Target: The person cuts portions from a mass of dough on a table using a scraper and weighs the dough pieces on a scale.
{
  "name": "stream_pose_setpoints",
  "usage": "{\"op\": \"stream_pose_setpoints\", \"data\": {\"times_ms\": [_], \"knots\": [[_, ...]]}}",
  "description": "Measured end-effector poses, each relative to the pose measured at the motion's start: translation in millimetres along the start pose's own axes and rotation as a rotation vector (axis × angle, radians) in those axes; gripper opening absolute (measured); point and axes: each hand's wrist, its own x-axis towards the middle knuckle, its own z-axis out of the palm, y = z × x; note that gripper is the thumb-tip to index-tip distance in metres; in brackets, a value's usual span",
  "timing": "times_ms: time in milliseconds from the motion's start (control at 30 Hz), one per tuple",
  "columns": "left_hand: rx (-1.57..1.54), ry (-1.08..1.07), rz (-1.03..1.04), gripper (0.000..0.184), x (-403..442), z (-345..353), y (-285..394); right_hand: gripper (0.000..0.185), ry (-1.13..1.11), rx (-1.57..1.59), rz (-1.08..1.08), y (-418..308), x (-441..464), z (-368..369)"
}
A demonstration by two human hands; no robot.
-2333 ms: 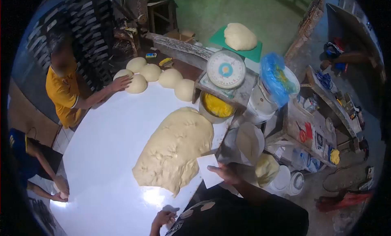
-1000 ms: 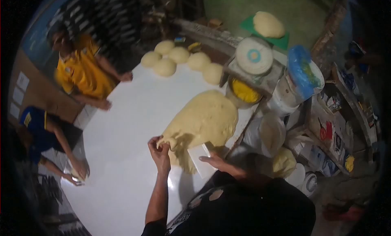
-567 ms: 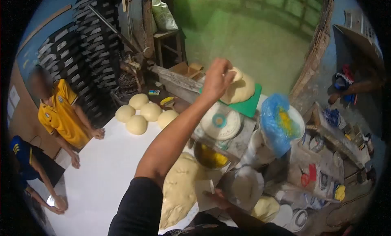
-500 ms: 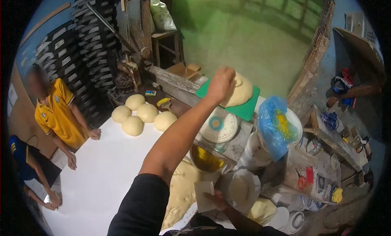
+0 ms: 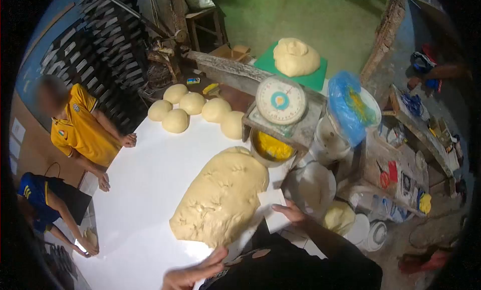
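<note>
A large slab of pale yellow dough [image 5: 220,195] lies on the white tabletop. At its lower edge is my left hand [image 5: 198,272], slightly blurred, fingers stretched out and holding nothing; I cannot tell whether the fingertips touch the dough. My right hand [image 5: 293,213] grips a flat white dough scraper [image 5: 273,210] beside the dough's right edge. Beyond, a dial scale [image 5: 280,100] carries a green board [image 5: 315,79] with a lump of dough [image 5: 296,59] on it. Several round dough balls [image 5: 191,103] sit together at the table's far edge.
Under the scale stand a bowl of yellow matter [image 5: 273,147] and, to the right, a bucket with a blue plastic bag [image 5: 345,107]. A white tub [image 5: 310,185] is near my right hand. Two people, one in a yellow shirt [image 5: 82,124], stand along the left edge.
My left hand has let go of the dough lump on the green board and come back down to the slab's lower edge. Another dough ball now shows beside the scale. The view has shifted.
</note>
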Motion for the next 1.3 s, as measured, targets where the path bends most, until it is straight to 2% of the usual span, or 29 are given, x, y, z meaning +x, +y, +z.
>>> {"op": "stream_pose_setpoints", "data": {"times_ms": [100, 167, 233, 267, 333, 533, 600, 633, 700, 733, 800, 833, 900, 933, 1000, 1033, 1067, 1100, 1133, 1167, 1233, 1300], "knots": [[0.038, 0.361, -0.406, 0.104, -78.6, 21.4, -12.4, 0.044, -0.086, -0.009, 0.061, 0.8, -7.1, 52.2], [0.065, 0.450, -0.539, 0.101, -114.2, 32.4, -18.4, 0.042, -0.066, -0.001, 0.100, 8.6, -10.2, 96.6], [0.081, 0.482, -0.590, 0.097, -144.7, 41.3, -17.8, 0.047, -0.139, -0.077, -0.042, 35.1, 0.4, 128.9], [0.083, 0.487, -0.602, 0.096, -159.6, 45.3, -17.8, 0.047, -0.137, -0.085, -0.042, 32.4, -6.2, 147.6], [0.084, 0.482, -0.615, 0.092, -181.2, 53.7, -16.4, 0.051, -0.276, -0.160, -0.031, 15.1, -21.4, 179.2], [0.064, 0.339, -0.547, 0.084, -237.9, 48.3, -4.6, 0.056, -0.321, -0.039, -0.017, 37.2, -43.0, 180.4], [0.296, 0.220, -0.684, 0.082, -252.1, 35.8, -23.3, 0.053, -0.258, -0.038, 0.005, 32.1, -59.7, 179.6], [0.667, 0.086, -0.868, 0.081, -251.4, 34.2, -42.9, 0.050, -0.196, -0.035, 0.028, 30.3, -66.4, 177.4], [1.440, -0.321, -1.315, 0.052, -231.9, 30.2, -65.6, 0.047, -0.213, 0.005, 0.028, 42.5, -69.2, 162.6], [1.439, -0.325, -1.308, 0.052, -226.5, 27.6, -68.7, 0.044, -0.237, 0.033, 0.039, 43.9, -71.3, 155.3], [0.435, 0.414, -0.918, 0.039, -218.6, 24.6, -74.2, 0.040, -0.178, 0.025, 0.030, 43.7, -79.0, 146.4], [0.428, 0.410, -0.923, 0.039, -215.9, 18.1, -86.8, 0.037, -0.124, 0.019, 0.020, 42.3, -80.4, 142.9], [0.397, 0.804, -0.918, 0.035, -213.0, -7.8, -145.9, 0.034, -0.068, 0.001, 0.028, 45.2, -70.6, 128.2], [0.740, 0.851, -0.805, 0.041, -211.8, -21.0, -175.3, 0.030, -0.038, -0.018, 0.056, 55.5, -67.8, 124.3], [0.742, 0.865, -0.991, 0.049, -206.4, -37.3, -220.8, 0.024, -0.047, -0.069, 0.074, 50.5, -57.8, 113.9], [0.657, 0.936, -1.012, 0.050, -187.9, -30.2, -210.5, 0.022, -0.037, -0.313, 0.107, 74.8, -37.0, 87.3], [0.936, 0.911, -0.975, 0.047, -218.3, -36.5, -254.8, 0.024, -0.018, -0.220, 0.078, 52.2, -33.7, 98.7], [0.608, 1.086, -0.932, 0.036, -187.4, -24.0, -217.6, 0.027, -0.001, -0.127, 0.047, 27.2, -30.1, 111.0], [0.544, 1.172, -0.946, 0.032, -180.0, -20.3, -205.4, 0.024, 0.071, -0.265, 0.046, 35.4, -13.4, 101.3], [0.481, 1.246, -0.950, 0.027, -178.3, -15.7, -198.4, 0.023, 0.027, -0.084, 0.016, 33.7, -2.6, 102.1], [0.575, 1.276, -0.856, 0.030, -170.3, -15.3, -198.5, 0.020, 0.004, -0.102, -0.077, 23.1, 12.5, 111.4], [0.833, 1.215, -0.636, 0.033, -154.9, -18.9, -229.6, 0.019, -0.028, -0.097, -0.084, 22.0, 29.1, 126.5]]}}
